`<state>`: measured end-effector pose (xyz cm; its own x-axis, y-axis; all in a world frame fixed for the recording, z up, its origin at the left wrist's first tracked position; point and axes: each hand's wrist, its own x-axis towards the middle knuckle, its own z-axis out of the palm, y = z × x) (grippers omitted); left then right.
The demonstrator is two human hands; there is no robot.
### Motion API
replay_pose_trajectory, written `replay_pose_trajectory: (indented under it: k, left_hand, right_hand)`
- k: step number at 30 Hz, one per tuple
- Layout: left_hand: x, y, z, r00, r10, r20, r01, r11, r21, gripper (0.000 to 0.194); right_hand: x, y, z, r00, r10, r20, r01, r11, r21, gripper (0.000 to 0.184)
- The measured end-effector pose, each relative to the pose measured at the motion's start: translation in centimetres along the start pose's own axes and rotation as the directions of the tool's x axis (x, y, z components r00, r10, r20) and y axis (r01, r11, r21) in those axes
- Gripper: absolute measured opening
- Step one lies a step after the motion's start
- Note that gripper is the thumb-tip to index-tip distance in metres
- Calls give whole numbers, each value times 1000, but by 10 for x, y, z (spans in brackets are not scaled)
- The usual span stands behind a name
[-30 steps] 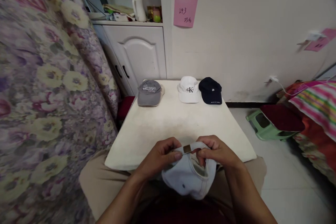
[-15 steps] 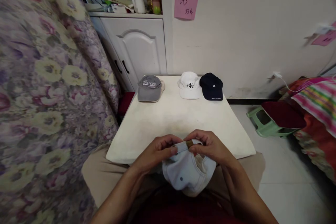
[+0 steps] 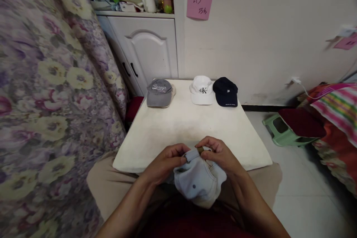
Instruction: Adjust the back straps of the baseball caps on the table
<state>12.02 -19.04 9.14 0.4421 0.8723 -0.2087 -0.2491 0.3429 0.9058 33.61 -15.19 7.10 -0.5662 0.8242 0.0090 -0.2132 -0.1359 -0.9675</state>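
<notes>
A light blue baseball cap (image 3: 196,184) hangs between my hands over my lap, at the near edge of the table. Its back strap is uppermost, with a brown piece (image 3: 200,150) on the band. My left hand (image 3: 173,158) pinches the strap's left part beside a small metal buckle. At the brown piece, my right hand (image 3: 219,153) grips the strap between thumb and fingers. Farther back on the table sit a grey cap (image 3: 160,93) at the left, a white cap (image 3: 202,91) right of centre and a navy cap (image 3: 225,93) close beside the white one.
The cream table (image 3: 178,122) reaches from my knees to the wall. A white cabinet (image 3: 150,46) stands behind it, and a flowered curtain (image 3: 52,111) hangs at the left. On the floor at the right is a green stool (image 3: 279,130) with a dark red top.
My right hand has shifted slightly left along the strap, and the light blue cap's right side has folded inward. The camera view has moved a little. The other caps lie as before.
</notes>
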Motion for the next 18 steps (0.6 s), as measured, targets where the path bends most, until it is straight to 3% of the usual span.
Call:
replay_pose_trajectory:
  k: [2, 4, 6, 12, 18]
  left_hand:
    - [1, -1, 0, 1000, 8, -20, -8, 999, 31, 24]
    - [2, -1, 0, 999, 24, -27, -22, 997, 75, 26]
    - [2, -1, 2, 998, 49, -27, -46, 993, 105, 31]
    - [1, 1, 4, 995, 84, -46, -76, 985, 154, 40]
    - [2, -1, 1, 996, 88, -17, -87, 992, 92, 39]
  right_hand:
    - [1, -8, 2, 992, -126, 17, 127, 976, -175, 22]
    - [1, -18, 4, 964, -251, 88, 266, 891, -369, 21]
    - [1, -25, 6, 943, -289, 166, 333, 811, -482, 23]
    - [2, -26, 13, 953, -241, 183, 303, 757, -579, 18]
    - [2, -23, 16, 958, -235, 164, 286, 805, -520, 10]
